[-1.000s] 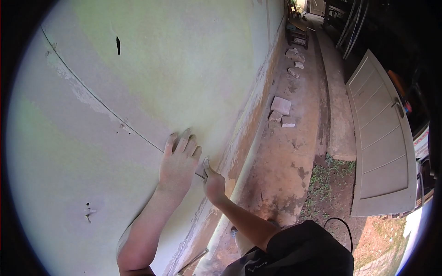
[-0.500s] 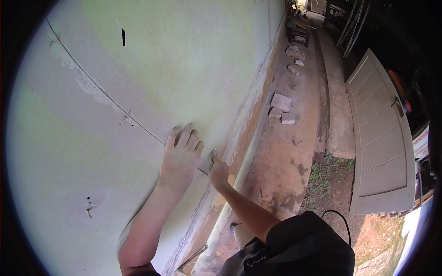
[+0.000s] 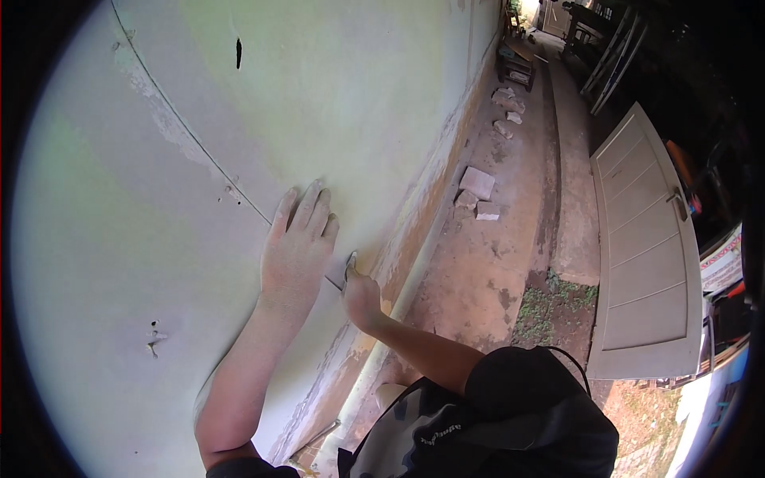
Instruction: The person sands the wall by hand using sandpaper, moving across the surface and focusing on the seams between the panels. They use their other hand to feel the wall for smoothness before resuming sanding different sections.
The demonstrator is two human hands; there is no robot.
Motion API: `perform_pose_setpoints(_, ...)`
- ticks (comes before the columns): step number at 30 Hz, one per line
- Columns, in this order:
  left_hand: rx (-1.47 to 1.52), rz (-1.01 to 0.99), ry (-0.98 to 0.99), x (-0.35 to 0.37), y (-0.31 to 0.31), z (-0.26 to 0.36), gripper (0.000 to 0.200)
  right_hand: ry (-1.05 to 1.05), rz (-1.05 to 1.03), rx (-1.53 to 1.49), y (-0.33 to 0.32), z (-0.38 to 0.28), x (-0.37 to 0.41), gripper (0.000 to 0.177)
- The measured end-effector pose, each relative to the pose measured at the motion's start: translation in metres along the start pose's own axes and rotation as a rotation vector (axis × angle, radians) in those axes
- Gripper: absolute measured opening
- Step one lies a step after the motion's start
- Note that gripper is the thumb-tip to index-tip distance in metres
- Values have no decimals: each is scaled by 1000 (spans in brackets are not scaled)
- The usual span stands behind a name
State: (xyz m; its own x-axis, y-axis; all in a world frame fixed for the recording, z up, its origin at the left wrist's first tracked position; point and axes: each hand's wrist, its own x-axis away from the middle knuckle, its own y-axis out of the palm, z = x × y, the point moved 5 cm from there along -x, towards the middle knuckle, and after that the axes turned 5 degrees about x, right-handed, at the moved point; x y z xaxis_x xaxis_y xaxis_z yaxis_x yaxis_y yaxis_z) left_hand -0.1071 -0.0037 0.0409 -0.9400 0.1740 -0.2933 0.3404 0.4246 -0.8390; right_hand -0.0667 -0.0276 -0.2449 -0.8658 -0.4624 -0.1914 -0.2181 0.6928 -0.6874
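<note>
Dusty and with its fingers stretched out, my left hand [image 3: 299, 247] lies flat on the pale green wall [image 3: 358, 103]. A dark groove [image 3: 183, 119] runs diagonally down the wall and passes under that hand. Right of it, my right hand [image 3: 362, 299] is closed at the groove's lower end, near the wall's base. A small object, pale at its tip, sticks up from its fingers against the wall; I cannot make out what it is.
A white panelled door [image 3: 649, 247] leans at the right. Broken blocks [image 3: 478, 183] lie on the concrete floor beside the wall. Farther back stands a small wooden stool [image 3: 516, 70]. Green plants [image 3: 542, 315] grow beside the concrete. The wall has a dark slot [image 3: 238, 53].
My left hand has straightened its fingers and shifted slightly up on the wall. My right hand stays by the groove's lower end. The view has shifted a little.
</note>
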Motion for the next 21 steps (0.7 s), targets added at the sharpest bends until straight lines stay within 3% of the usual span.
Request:
perform_pose_setpoints(4, -45, -34, 15, 3, 0, 2, 29, 35, -101, 56, -10, -3, -3, 57)
perform_pose_setpoints(6, -68, -32, 33, 3, 1, 3, 27, 48, 110, -178, -1, 6, 0, 59)
perform_pose_setpoints(10, -29, 2, 52, 2, 0, 1, 26, -44, 234, -426, 0, 15, 1, 60)
perform_pose_setpoints(12, 12, -15, 47, 3, 0, 1, 27, -369, 498, -44, 3, 17, 1, 59)
perform_pose_setpoints(14, 8, -16, 52, 3, -1, 0, 27, -345, 618, -62, 3, 32, -19, 55)
perform_pose_setpoints(16, 20, -31, 51, 5, 0, 3, 28, 258, 54, -89, 21, 75, -53, 44)
perform_pose_setpoints(17, 37, -33, 43, 6, 0, 3, 28, 250, 191, -61, 16, 71, -55, 43)
perform_pose_setpoints(21, 35, -30, 56, 2, 1, 2, 28, 116, 314, -233, -27, -4, -18, 51)
